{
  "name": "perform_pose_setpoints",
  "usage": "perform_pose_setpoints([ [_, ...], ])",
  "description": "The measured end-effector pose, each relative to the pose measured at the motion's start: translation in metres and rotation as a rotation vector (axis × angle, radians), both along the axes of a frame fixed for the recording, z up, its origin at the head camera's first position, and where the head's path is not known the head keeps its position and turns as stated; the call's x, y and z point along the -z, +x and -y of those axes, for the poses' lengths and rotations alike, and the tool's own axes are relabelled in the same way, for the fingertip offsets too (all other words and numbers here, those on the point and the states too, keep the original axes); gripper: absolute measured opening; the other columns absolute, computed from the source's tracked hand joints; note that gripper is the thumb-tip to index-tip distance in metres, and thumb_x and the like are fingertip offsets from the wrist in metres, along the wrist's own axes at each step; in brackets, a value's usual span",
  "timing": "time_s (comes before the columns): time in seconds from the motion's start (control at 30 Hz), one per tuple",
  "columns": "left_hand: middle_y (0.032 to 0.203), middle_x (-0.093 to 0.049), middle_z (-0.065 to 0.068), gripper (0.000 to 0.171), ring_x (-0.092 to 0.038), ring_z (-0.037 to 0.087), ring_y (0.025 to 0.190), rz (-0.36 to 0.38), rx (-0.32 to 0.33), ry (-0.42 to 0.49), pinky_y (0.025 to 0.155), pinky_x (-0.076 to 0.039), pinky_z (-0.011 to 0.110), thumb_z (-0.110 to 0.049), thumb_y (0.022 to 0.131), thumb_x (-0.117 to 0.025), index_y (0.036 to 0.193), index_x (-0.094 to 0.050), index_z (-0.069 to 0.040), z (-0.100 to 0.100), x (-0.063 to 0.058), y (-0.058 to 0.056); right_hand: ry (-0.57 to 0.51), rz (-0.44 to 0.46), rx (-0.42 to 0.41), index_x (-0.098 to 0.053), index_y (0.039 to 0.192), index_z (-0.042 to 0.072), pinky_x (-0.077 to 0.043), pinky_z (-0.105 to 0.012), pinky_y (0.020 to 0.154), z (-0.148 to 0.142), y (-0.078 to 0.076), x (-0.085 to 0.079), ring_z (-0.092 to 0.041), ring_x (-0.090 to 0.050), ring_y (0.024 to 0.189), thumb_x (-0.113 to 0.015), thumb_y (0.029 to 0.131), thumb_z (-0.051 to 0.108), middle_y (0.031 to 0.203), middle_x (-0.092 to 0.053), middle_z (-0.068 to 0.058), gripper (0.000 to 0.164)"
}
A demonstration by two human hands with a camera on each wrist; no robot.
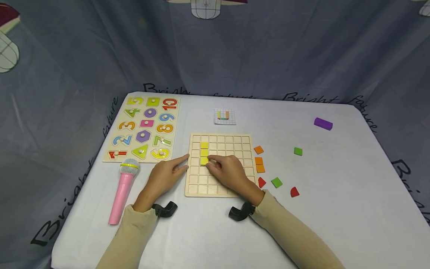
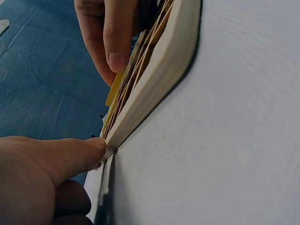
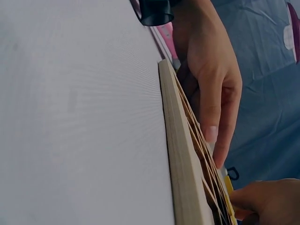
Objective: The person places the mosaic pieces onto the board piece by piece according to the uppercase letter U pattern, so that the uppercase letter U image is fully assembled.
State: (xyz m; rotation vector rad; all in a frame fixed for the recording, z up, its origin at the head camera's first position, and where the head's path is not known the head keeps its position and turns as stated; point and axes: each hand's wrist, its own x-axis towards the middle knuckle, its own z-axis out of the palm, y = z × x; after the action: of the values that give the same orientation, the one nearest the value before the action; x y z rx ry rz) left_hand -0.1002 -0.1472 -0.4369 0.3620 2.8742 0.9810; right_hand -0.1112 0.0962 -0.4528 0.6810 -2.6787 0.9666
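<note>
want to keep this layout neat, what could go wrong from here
The right hand is at the lowest yellow square, so a slip might jog it against the middle yellow square just above. The left hand touches the edge of the grid board; pushing too hard could slide it. A loose red piece lies close beside the right wrist, which might sweep it away.

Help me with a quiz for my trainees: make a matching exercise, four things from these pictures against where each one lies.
Things:
1. Microphone
2. Purple block
3. Yellow squares
4. Small card

Places:
A. On the grid board
B. Just beyond the board's far edge
C. Beside the left sleeve
D. Near the table's far right corner

Pairs: 1-C, 2-D, 3-A, 4-B
</note>
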Motion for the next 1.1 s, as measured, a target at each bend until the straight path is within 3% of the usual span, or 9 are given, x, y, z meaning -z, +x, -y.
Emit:
perform_pose_setpoints([
  [0.67,0.06,-0.044,-0.003,0.045,-0.039,0.012,0.053,0.003,-0.006,-0.011,0.053,-0.031,0.03,-0.03,0.099,-0.069,0.143,-0.063,-0.022,-0.001,0.0,0.0,0.073,-0.04,0.053,-0.079,0.116,0.009,-0.03,-0.022,0.043,0.004,0.002,0.003,0.0,-0.038,0.046,-0.076,0.092,0.022,0.053,-0.051,0.013,0.027],
  [0.93,0.06,-0.045,-0.002,0.045,-0.039,0.013,0.053,0.013,-0.006,-0.007,0.052,-0.031,0.03,-0.031,0.099,-0.069,0.144,-0.062,-0.022,-0.001,0.0,0.0,-0.007,-0.052,0.066,-0.08,0.112,0.009,-0.029,-0.022,0.045,0.0,0.006,0.006,0.0,-0.036,0.045,-0.076,0.092,0.02,0.051,-0.044,0.014,0.023],
  [1.1,0.06,-0.045,-0.002,0.045,-0.039,0.013,0.052,0.013,-0.01,-0.003,0.052,-0.031,0.03,-0.03,0.099,-0.069,0.143,-0.062,-0.022,-0.002,0.0,0.0,-0.084,-0.067,0.045,-0.08,0.112,0.008,-0.027,-0.021,0.045,-0.004,0.02,0.007,0.002,-0.033,0.045,-0.075,0.093,0.019,0.051,-0.039,0.015,0.022],
])
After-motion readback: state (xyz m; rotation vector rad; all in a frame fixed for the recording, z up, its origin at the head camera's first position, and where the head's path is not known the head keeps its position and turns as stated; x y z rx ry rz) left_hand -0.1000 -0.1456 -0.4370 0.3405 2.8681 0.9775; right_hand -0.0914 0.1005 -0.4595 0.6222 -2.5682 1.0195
